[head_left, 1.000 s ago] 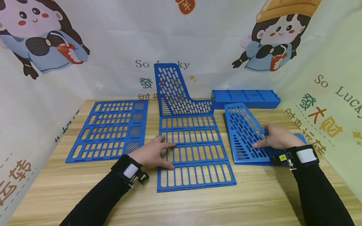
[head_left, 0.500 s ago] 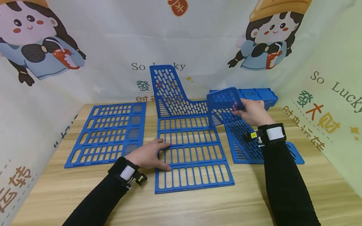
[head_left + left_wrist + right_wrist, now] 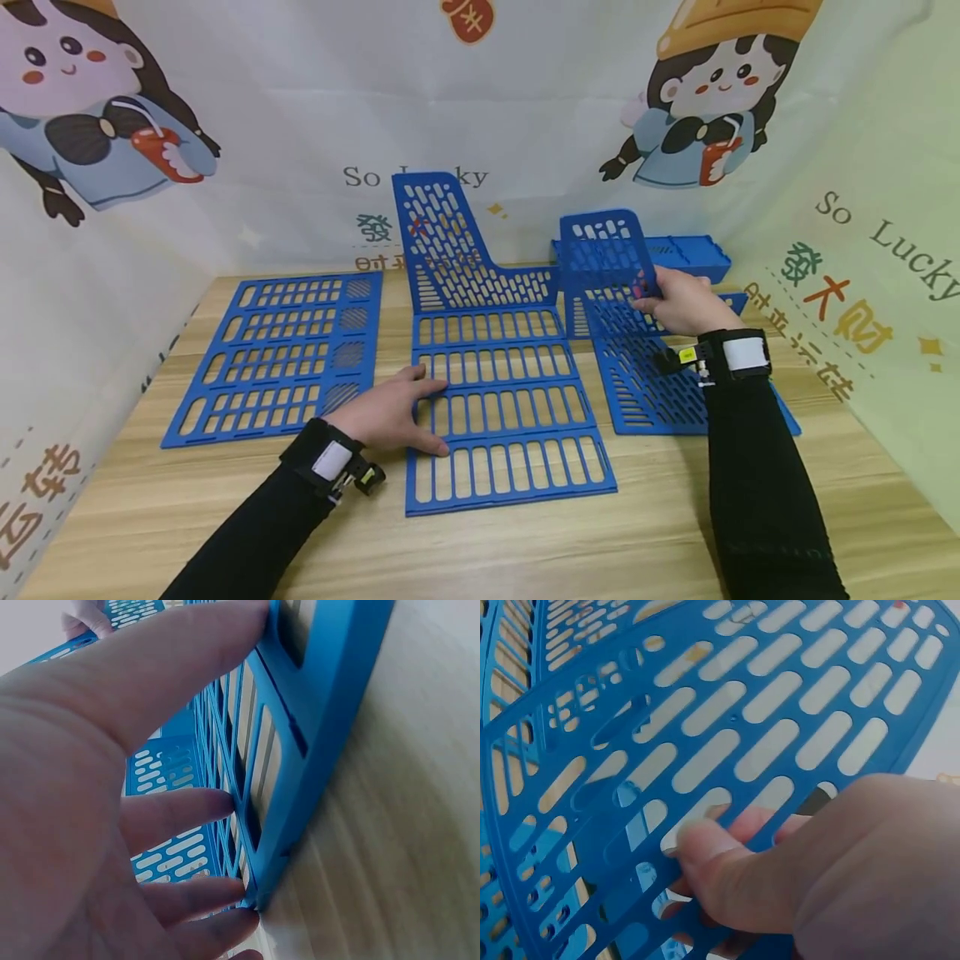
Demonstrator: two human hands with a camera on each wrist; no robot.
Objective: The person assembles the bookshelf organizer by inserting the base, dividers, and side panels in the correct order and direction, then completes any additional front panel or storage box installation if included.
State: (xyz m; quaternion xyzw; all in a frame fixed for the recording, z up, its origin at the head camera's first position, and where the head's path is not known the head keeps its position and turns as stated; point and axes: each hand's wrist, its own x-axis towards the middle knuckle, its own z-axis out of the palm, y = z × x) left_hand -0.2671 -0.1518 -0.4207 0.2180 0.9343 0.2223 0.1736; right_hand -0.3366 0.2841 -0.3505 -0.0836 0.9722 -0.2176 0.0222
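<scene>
My right hand (image 3: 686, 302) pinches a blue perforated side panel (image 3: 603, 246) between thumb and fingers, and holds it upright over the right part of the table. In the right wrist view the thumb (image 3: 716, 859) presses the near face, with fingers showing through the slots behind it. My left hand (image 3: 390, 408) rests spread at the left edge of a flat slatted blue panel (image 3: 510, 384), fingertips on its bars. At that panel's far end stands a similar perforated side panel (image 3: 468, 265).
More perforated panels (image 3: 637, 392) lie at the right, partly under my right forearm. A slotted panel (image 3: 281, 358) lies flat at the left. Behind, a long blue piece (image 3: 686, 258) sits near the printed cloth wall (image 3: 300, 125).
My right hand has lifted a side panel off the right-hand pile, brought it leftward, then swung it upright and slightly right. The left hand stays at the slatted panel.
</scene>
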